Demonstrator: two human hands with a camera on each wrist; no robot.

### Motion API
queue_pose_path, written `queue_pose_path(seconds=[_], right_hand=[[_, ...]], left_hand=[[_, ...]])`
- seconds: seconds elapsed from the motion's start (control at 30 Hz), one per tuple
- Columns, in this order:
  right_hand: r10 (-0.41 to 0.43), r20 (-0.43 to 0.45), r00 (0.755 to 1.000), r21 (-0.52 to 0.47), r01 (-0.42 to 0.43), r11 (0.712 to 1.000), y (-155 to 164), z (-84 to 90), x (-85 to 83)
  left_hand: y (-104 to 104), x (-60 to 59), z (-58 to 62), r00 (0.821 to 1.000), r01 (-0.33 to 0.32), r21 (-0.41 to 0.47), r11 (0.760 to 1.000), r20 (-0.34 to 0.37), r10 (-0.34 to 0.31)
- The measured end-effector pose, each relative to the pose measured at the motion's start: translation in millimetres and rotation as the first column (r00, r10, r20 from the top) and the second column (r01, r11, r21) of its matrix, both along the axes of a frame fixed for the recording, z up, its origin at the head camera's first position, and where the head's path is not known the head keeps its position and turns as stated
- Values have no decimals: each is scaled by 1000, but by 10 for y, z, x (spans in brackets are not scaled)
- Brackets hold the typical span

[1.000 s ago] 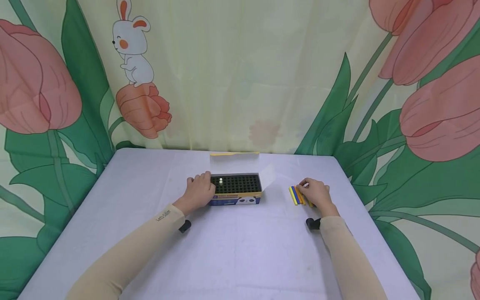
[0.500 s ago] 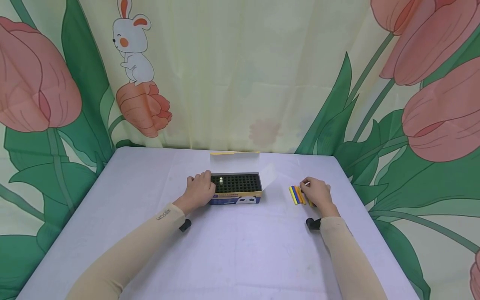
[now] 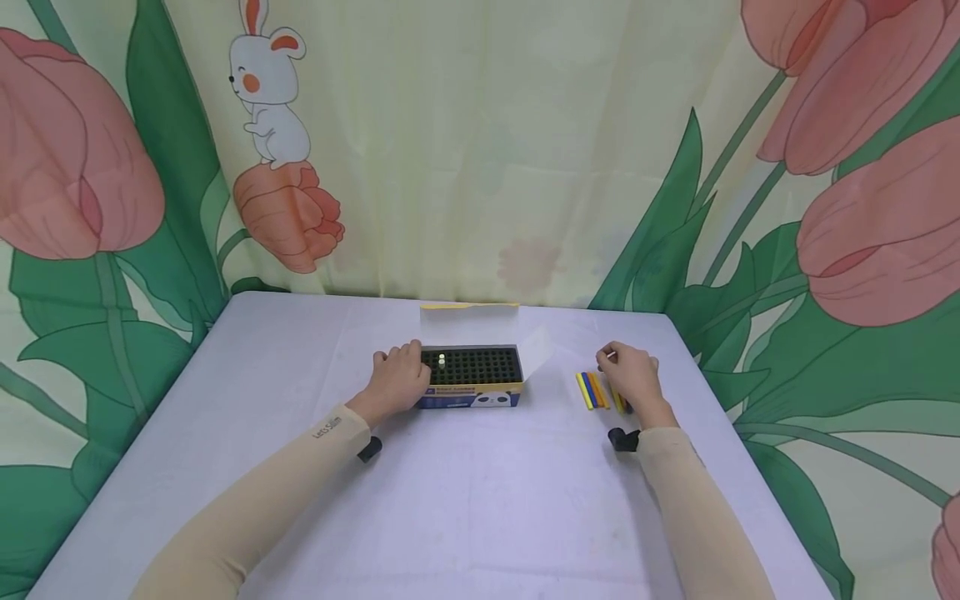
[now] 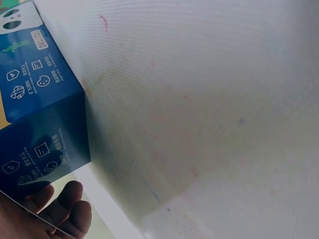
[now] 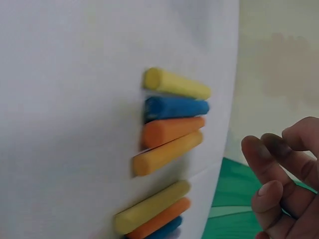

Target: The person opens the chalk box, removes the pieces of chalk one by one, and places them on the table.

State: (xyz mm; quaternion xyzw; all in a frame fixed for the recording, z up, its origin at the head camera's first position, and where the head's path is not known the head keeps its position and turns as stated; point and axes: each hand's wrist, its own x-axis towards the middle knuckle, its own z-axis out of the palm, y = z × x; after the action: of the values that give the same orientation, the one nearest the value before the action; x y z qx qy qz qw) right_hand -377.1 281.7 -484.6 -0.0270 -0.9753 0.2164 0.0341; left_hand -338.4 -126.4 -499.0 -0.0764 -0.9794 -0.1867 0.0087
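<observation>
While a tulip-print backdrop rings the white table (image 3: 480,500), L hand (image 3: 397,382) grips the chalk box (image 3: 472,377); R hand (image 3: 630,375) pinches a white stick, chalks (image 3: 592,389) right of box lie pointing front-to-back

Bright, even, diffuse light; soft faint shadows on the worktop (image 3: 480,500). Head view sharp, edges slightly bowed. Wrist views close, softly blurred, especially the fingers (image 5: 279,164).
</observation>
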Motion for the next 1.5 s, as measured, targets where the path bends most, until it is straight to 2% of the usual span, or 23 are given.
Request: queue_pose_path(seconds=[0.23,0.37,0.6,0.83,0.97,1.13,1.3,1.4,1.5], right_hand=[[47,-85,995,-18,-49,999,-225,182,-29],[82,-175,981,-15,-86,996,-335,295,-57],[146,-322,935,-23,-162,987,-596,555,-60],[192,-407,893,-32,-224,974,-975,883,9],[247,-447,860,-23,-287,958,-1211,988,47],[328,-455,828,36,-352,936,-1542,960,59],[435,-398,808,66,-448,892,-1869,771,95],[486,-324,811,56,-497,866,-2016,595,135],[506,-256,823,41,-514,857,-2118,423,172]], left_hand=[[3,-2,-9,1000,0,-8,1000,5,0],[11,-2,16,1000,4,-16,1000,-2,-4],[14,-14,51,1000,10,-32,999,1,-10],[2,-29,42,1000,25,-25,999,-2,-25],[-9,-30,39,1000,20,-36,999,7,-19],[-21,-35,39,1000,9,-36,999,17,-8],[-24,-36,25,1000,3,-27,1000,14,-3],[-16,-37,12,1000,5,-28,1000,15,-4],[2,-39,3,1000,12,-31,999,14,-11]])
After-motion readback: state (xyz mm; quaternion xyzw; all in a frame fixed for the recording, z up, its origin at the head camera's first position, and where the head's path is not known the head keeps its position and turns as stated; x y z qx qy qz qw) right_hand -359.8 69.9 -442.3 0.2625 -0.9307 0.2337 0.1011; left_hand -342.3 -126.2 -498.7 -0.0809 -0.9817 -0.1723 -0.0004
